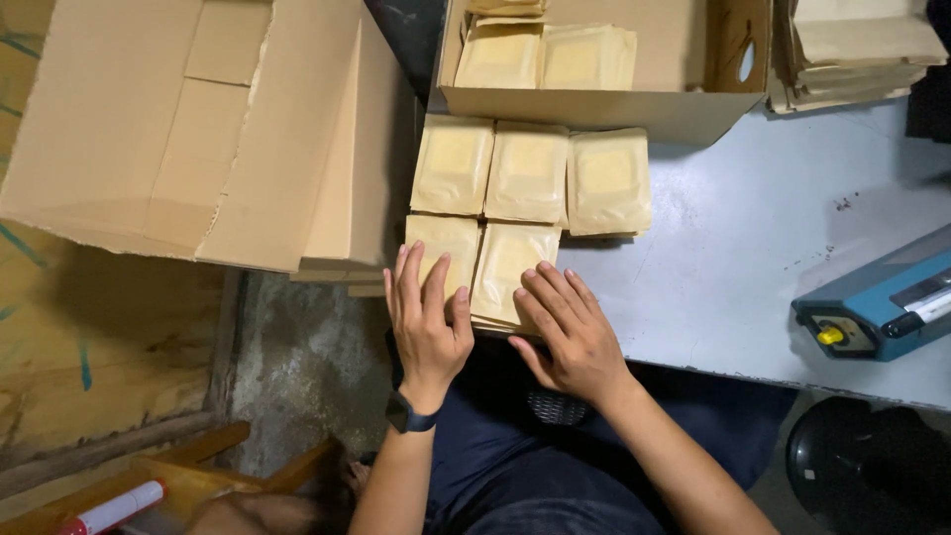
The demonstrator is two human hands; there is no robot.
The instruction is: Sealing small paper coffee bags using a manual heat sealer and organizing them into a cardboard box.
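Observation:
Flat tan paper pouches lie in stacks at the near left corner of a grey table (753, 248). Three stacks (530, 173) form a back row and two sit in front. My left hand (428, 322) rests flat on the front left stack (446, 243), fingers together. Over the near edge of the front right stack (510, 263), my right hand (565, 332) lies with its fingers spread on the pouches. Neither hand grips anything. A dark watch is on my left wrist.
An open cardboard box (594, 104) with more pouches stands behind the stacks. A large cardboard box (198, 129) sits left of the table. Folded paper bags (852, 54) are stacked at the back right. A blue heat sealer (882, 302) sits at the right edge.

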